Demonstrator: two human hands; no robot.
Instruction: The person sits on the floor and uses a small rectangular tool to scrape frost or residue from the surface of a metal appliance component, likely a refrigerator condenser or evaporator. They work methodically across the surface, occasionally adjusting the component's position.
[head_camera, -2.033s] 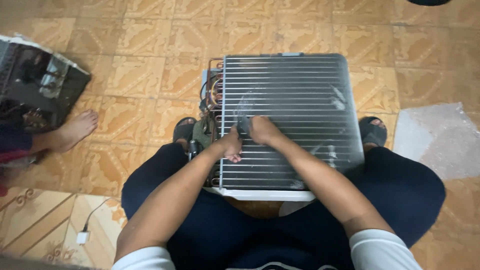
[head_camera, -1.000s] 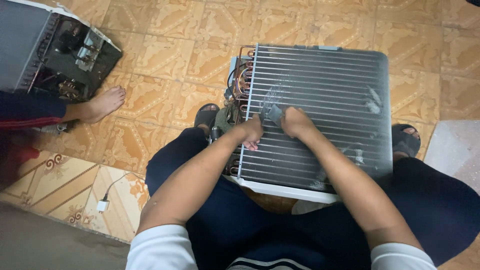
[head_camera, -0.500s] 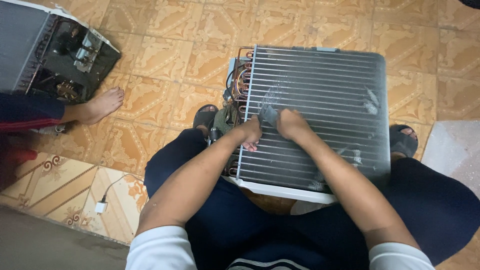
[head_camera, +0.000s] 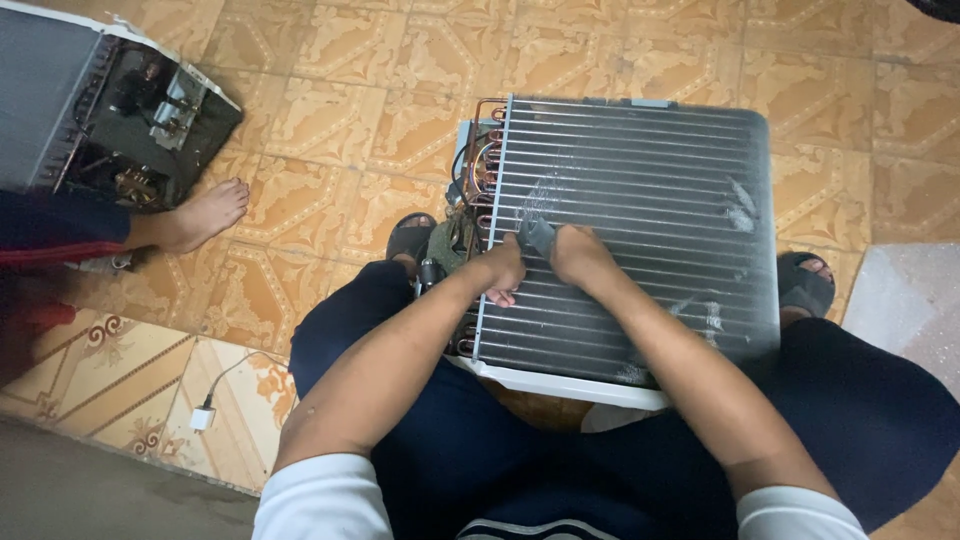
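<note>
Compared with half a second ago, little is changed: the finned coil (head_camera: 640, 230) is kept braced by the closed left hand (head_camera: 500, 272), while a small grey tool (head_camera: 537, 236), perhaps a brush, is gripped by the right hand (head_camera: 580, 255) at nearly the same spot.

The floor was laid with tan ceramic tiles bearing a pale ornamental leaf pattern (head_camera: 330, 60), running across the far side of the scene. Near left, a band of lighter border tiles with red scroll motifs (head_camera: 130, 390) met a plain grey concrete strip (head_camera: 90, 500) at the near edge. A thin white cable ending in a small white plug (head_camera: 203, 417) lay on that border. At the right edge sat a pale speckled slab (head_camera: 910, 310), possibly a mat or stone. Light was even and soft, without hard shadows.
</note>
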